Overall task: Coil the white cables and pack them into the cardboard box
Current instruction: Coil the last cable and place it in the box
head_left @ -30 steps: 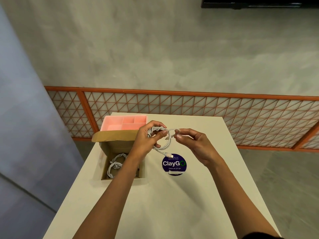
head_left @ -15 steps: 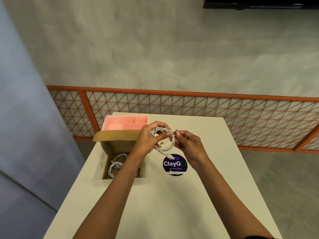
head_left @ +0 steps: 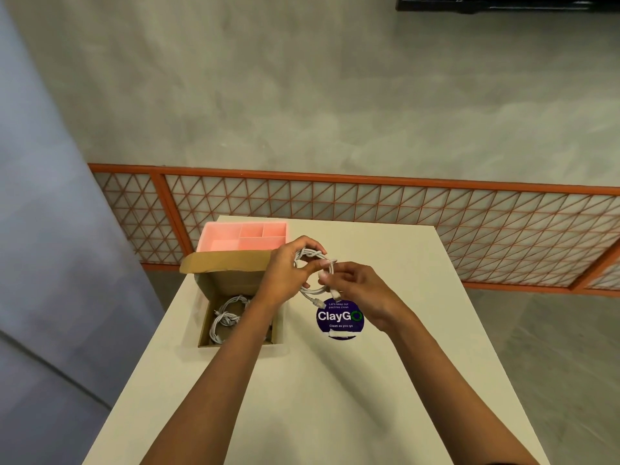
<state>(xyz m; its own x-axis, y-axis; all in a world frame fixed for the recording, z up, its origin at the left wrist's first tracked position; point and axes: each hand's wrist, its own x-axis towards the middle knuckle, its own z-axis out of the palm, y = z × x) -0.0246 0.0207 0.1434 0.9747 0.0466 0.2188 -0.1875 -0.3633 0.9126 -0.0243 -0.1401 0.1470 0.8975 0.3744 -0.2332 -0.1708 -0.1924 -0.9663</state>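
So rn both hands are up over the table (head_left: 335, 414), working one white cable (head_left: 313, 255) between them. Left hand (head_left: 285, 275) is closed around the coil, loops pinched between thumb and fingers. Right hand (head_left: 360, 292) is closed too, fingertips pinching the loose tail just beside the coil, hands nearly touching. One plug end (head_left: 315, 301) dangles below the coil, hanging over the purple sticker (head_left: 339, 318) but not resting on it afaict.

Thing that matters for what's next imo: the box (head_left: 235, 286) sits to the left of and a bit nearer than the coil, open top up, flap (head_left: 224, 261) folded back on the far side. It's right under the left forearm, so the left hand is way closer to it than the right. It's also the hand that has the bundle. So I'd guess the tail gets tucked first, then the left hand just drops down and left into the box, short move, no handoff needed.

Coil's roughly a flat ring, tilted toward the camera, so it prob needs laying flat to go in.

Box already has coiled cables (head_left: 228, 313) in it, at least two I think, lying on the left side of the floor; the right side is hidden by the arm. Pink tray (head_left: 218, 236) sits behind the box, touching or near the flap, can't tell which.

Risk imo: that dangling plug snagging the box edge going in.
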